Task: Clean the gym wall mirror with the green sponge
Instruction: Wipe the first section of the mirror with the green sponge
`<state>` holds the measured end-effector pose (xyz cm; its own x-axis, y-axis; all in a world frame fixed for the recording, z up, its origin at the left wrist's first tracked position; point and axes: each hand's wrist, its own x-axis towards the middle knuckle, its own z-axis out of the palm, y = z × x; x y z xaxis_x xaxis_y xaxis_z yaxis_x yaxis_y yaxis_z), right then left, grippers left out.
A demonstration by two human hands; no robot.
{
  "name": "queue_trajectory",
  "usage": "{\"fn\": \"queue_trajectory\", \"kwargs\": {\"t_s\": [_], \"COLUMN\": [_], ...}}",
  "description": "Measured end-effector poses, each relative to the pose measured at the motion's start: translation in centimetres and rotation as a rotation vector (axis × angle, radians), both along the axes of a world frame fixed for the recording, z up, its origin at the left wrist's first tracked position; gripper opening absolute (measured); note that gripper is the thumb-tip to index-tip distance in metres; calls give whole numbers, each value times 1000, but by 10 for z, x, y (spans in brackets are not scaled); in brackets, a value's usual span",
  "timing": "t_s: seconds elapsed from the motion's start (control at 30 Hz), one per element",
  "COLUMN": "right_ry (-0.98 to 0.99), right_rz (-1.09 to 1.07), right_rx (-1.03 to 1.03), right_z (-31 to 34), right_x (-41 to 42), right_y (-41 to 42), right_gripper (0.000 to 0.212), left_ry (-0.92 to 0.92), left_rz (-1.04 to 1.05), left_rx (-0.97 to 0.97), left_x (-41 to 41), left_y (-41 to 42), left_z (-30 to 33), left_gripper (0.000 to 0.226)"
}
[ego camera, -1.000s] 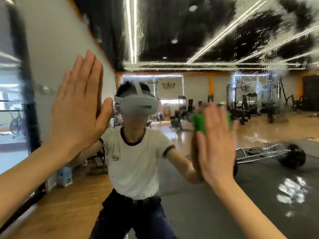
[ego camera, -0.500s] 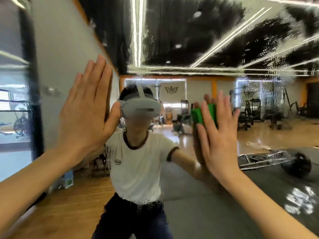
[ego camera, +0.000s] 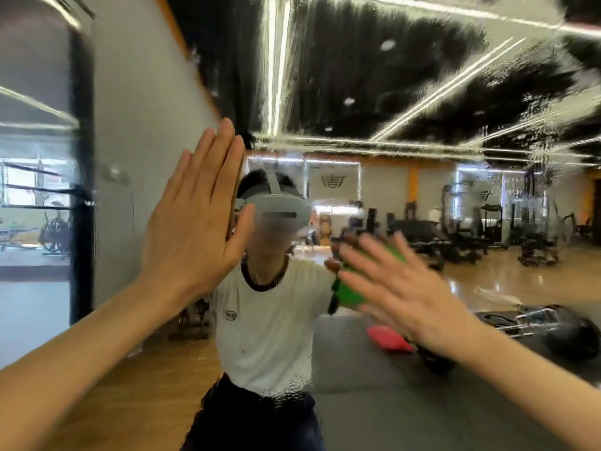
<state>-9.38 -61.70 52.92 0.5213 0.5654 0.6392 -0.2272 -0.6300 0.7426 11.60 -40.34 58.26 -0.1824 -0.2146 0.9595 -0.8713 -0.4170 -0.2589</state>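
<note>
The gym wall mirror (ego camera: 374, 76) fills the view, wet and streaked across its upper part. My left hand (ego camera: 195, 219) lies flat against the glass with straight fingers, left of centre. My right hand (ego camera: 400, 288) presses the green sponge (ego camera: 349, 294) onto the mirror with spread, straight fingers; it is motion-blurred. Most of the sponge is hidden behind the palm, with green showing at its left edge and between the fingers.
The mirror reflects a person in a white shirt and headset (ego camera: 276, 209), gym machines (ego camera: 455, 236), a barbell (ego camera: 536, 323) and a pink object (ego camera: 387, 340) on the dark mat. A dark frame (ego camera: 81, 190) edges the mirror at the left.
My right hand has slid the sponge left and downward across the glass, tilting its fingers leftward. My left hand stays flat on the mirror; the view has shifted slightly.
</note>
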Motion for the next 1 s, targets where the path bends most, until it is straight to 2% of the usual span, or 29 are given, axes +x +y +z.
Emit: {"fn": "queue_trajectory", "kwargs": {"t_s": [0.03,0.13,0.2,0.23,0.27,0.37,0.43,0.5,0.63,0.7,0.77,0.9,0.93,1.0], "right_ry": [-67,-441,-594,-573,-491,-114,46,7,-478,-617,-553,-154,-95,-51], "right_rz": [22,83,171,180,161,39,-20,-74,62,79,65,-5,-18,-30], "right_rx": [50,352,540,571,518,108,-87,-86,394,511,477,133,48,-9], "right_z": [25,103,111,98,74,-6,-10,28,139,155,121,0,-8,17], "right_x": [0,6,22,31,37,35,25,24,31,45,62,58,51,44], "right_y": [-2,-2,13,24,33,38,24,15,25,38,51,57,54,50], "right_gripper": [45,46,46,47,48,45,43,47,51,54,53,48,45,44], "left_ry": [1,-5,-5,-2,3,10,10,14,7,-3,-2,2,-1,-3], "left_rz": [-1,-4,1,3,4,-5,0,3,-18,-24,-32,-56,-58,-62], "left_rx": [3,4,-2,-1,-1,3,5,13,10,6,9,8,4,-4], "left_x": [0,1,1,0,0,-1,-1,1,1,2,2,4,4,5], "left_y": [0,-1,-1,-1,-1,-2,-1,-1,-1,-1,-1,-2,-2,-3], "left_z": [0,0,0,0,0,0,1,1,0,0,0,-1,-1,-1], "left_gripper": [71,71,71,72,72,72,71,71,71,70,70,65,64,63]}}
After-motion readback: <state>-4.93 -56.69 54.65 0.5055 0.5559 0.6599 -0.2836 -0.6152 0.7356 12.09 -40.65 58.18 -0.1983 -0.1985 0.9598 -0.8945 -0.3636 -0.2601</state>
